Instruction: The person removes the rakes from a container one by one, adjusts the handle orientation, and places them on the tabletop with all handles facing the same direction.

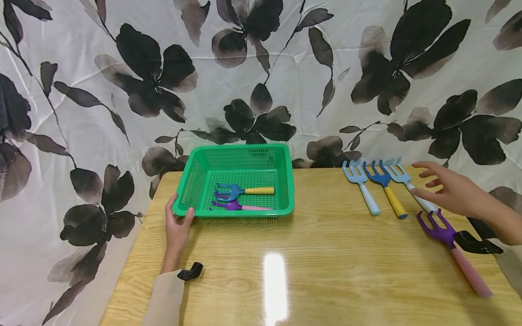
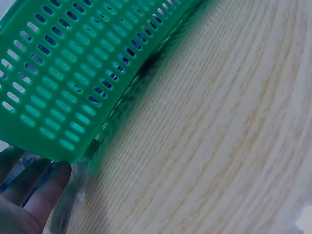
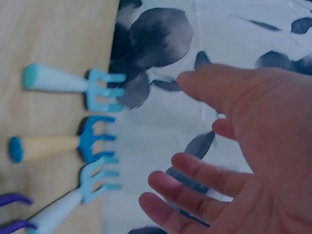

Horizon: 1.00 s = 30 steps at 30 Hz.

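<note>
My left hand (image 1: 178, 226) grips the near left corner of a green plastic basket (image 1: 290, 181), thumb at the front and fingers along the side. Inside the basket lie a blue-headed hand fork (image 1: 259, 190) with a yellow handle and a purple one with a pink handle (image 1: 256, 208). Over the table's right side, my right hand (image 1: 458, 190) hovers with fingers spread and nothing held. Nearest it is a light blue hand fork (image 1: 424, 203). Left of that are a blue fork with yellow handle (image 1: 394, 201) and another light blue fork (image 1: 369, 197). A purple cultivator with pink handle (image 1: 469, 269) lies below the hand.
The wooden table (image 1: 228, 267) reaches back to a floral curtain (image 1: 310, 81). Fork tines sit close to the table's back edge. A black strap piece (image 1: 477, 243) at the right wrist overlaps the purple cultivator in the head view.
</note>
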Each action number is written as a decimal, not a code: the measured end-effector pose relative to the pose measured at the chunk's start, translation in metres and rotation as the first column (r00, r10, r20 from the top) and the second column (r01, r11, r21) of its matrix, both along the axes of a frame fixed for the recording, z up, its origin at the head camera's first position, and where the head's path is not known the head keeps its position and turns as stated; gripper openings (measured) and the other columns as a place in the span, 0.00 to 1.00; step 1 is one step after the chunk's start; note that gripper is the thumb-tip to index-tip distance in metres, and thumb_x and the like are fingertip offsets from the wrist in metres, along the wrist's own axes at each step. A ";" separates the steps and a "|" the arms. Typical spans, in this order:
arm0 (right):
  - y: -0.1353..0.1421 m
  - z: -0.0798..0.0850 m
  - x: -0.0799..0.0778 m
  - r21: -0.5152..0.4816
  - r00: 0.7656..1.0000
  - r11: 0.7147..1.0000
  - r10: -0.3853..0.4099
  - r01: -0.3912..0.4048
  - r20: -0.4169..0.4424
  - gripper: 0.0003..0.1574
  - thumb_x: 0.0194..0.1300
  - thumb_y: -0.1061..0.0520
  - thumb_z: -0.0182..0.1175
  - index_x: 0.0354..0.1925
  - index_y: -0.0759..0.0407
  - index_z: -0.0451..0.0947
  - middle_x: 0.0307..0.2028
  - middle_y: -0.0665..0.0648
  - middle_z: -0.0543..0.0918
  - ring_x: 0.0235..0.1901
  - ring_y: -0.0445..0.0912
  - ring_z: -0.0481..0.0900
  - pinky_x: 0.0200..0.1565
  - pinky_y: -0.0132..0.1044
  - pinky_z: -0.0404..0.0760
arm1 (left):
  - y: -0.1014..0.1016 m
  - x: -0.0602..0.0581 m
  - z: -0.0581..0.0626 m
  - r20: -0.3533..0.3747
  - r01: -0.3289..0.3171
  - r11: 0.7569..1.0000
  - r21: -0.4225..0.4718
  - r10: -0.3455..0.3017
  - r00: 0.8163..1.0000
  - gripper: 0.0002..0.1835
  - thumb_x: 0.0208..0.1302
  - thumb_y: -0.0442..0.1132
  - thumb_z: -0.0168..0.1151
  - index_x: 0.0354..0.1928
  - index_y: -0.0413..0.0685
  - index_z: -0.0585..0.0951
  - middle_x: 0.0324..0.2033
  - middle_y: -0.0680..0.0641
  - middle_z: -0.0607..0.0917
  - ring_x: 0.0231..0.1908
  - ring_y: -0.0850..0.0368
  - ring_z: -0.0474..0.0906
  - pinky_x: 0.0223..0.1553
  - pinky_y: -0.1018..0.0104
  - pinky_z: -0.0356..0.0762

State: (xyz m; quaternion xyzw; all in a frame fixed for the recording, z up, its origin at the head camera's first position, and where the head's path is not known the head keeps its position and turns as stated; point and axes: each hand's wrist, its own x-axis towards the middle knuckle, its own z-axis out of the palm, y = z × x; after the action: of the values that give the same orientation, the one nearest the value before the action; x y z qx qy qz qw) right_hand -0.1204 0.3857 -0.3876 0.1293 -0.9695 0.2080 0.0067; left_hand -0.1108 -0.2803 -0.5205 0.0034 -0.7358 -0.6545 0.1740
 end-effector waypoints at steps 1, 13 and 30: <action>-0.005 0.004 -0.004 -0.008 1.000 1.000 0.025 -0.025 -0.014 0.45 0.64 0.52 0.66 0.70 0.62 0.56 0.55 0.75 0.72 0.46 0.72 0.76 0.38 0.57 0.81 | 0.000 0.000 0.000 -0.001 0.000 1.000 0.001 0.000 1.000 0.37 0.69 0.39 0.60 0.75 0.53 0.55 0.66 0.38 0.67 0.63 0.40 0.67 0.49 0.77 0.73; -0.071 0.034 -0.064 -0.080 0.974 0.970 0.228 -0.228 -0.012 0.47 0.63 0.50 0.68 0.73 0.49 0.56 0.61 0.64 0.71 0.52 0.60 0.78 0.47 0.55 0.79 | 0.001 0.000 0.002 0.007 -0.010 1.000 -0.013 0.011 1.000 0.37 0.69 0.38 0.59 0.75 0.53 0.54 0.67 0.41 0.66 0.62 0.47 0.68 0.52 0.74 0.72; -0.187 0.047 -0.135 -0.156 0.904 0.894 0.427 -0.419 0.018 0.45 0.62 0.47 0.68 0.71 0.45 0.58 0.64 0.60 0.70 0.54 0.56 0.78 0.54 0.55 0.75 | -0.015 -0.013 -0.016 0.046 0.013 1.000 0.017 -0.013 0.999 0.38 0.67 0.36 0.62 0.74 0.59 0.56 0.62 0.35 0.71 0.59 0.47 0.73 0.47 0.76 0.75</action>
State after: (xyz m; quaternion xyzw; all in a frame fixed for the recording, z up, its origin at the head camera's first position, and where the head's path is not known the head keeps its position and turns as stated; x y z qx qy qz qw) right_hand -0.2555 0.1983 -0.3409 0.3307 -0.8998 0.2794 -0.0540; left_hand -0.1234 -0.2954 -0.5366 0.0151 -0.7342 -0.6614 0.1526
